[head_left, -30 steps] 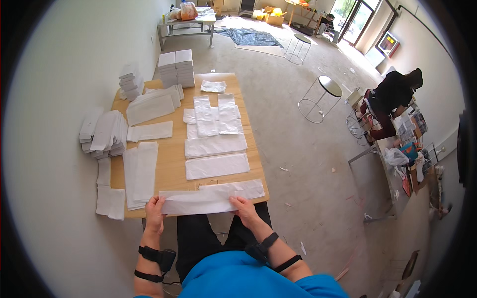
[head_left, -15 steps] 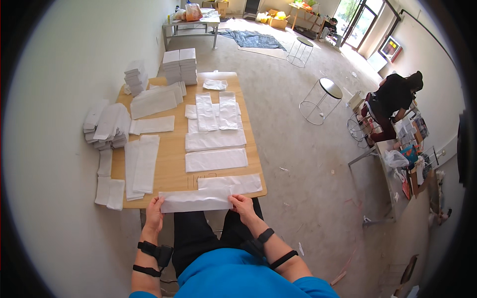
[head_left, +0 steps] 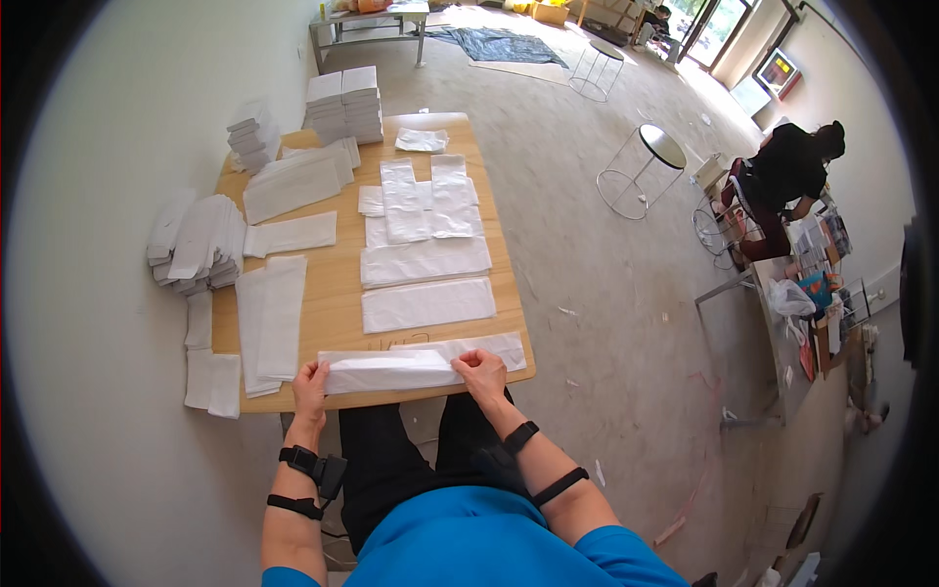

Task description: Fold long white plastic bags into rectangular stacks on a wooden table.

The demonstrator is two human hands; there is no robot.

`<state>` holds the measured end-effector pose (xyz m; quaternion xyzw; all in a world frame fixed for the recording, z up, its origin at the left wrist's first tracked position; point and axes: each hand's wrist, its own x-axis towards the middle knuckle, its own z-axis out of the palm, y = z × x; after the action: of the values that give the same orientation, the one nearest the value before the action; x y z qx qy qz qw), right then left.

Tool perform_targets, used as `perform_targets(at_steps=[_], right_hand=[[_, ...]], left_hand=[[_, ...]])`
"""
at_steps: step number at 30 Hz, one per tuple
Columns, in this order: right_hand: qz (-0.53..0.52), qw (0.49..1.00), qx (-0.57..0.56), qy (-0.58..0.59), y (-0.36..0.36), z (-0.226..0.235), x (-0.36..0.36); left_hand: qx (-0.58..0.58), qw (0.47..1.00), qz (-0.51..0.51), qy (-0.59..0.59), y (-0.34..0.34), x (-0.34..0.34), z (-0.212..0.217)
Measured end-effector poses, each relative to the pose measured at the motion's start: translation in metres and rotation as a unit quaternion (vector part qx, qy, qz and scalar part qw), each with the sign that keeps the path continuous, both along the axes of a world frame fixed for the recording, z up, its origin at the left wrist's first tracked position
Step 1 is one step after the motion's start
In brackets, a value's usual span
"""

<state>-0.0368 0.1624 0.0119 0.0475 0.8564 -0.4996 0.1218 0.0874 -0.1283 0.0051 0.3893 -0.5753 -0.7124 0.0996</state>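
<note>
A long white folded cloth strip [head_left: 389, 371] lies along the near edge of the wooden bench [head_left: 337, 284], just before the person's lap, with another flat white strip [head_left: 484, 345] touching its far side. The bench top is light wood and stands on a pale, speckled floor [head_left: 587, 225] in a bright room; a round wire side table [head_left: 641, 171] stands to the right, and further right a person in dark clothes [head_left: 787, 171] bends over a cluttered desk. The left hand [head_left: 311, 385] pinches the strip's left end, fingers curled closed over it; the right hand [head_left: 481, 374] presses and grips the right end, fingers bent down on the cloth. The strip looks smooth, doubled over lengthwise, slightly puffed along its fold. Beyond it lie flat white rectangles [head_left: 427, 303], and stacks of folded white pieces [head_left: 201, 245] sit at the left edge and the far corner [head_left: 344, 103]
</note>
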Motion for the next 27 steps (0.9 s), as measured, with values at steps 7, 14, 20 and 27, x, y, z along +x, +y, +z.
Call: perform_targets(at_steps=[7, 14, 20, 27], right_hand=[[-0.021, 1.0, 0.008, -0.011, -0.001, -0.003, -0.004], [-0.022, 0.999, 0.029, -0.016, -0.006, -0.007, -0.004], [-0.029, 0.998, 0.058, -0.015, -0.004, -0.008, -0.006], [-0.036, 0.995, 0.088, -0.015, -0.008, -0.005, -0.003]], left_hand=[[-0.05, 0.999, -0.011, -0.018, -0.001, -0.006, -0.017], [-0.145, 0.987, -0.046, -0.049, -0.009, -0.005, -0.03], [-0.323, 0.933, -0.103, -0.124, 0.017, -0.015, 0.004], [-0.366, 0.907, -0.204, 0.039, 0.128, -0.06, 0.058]])
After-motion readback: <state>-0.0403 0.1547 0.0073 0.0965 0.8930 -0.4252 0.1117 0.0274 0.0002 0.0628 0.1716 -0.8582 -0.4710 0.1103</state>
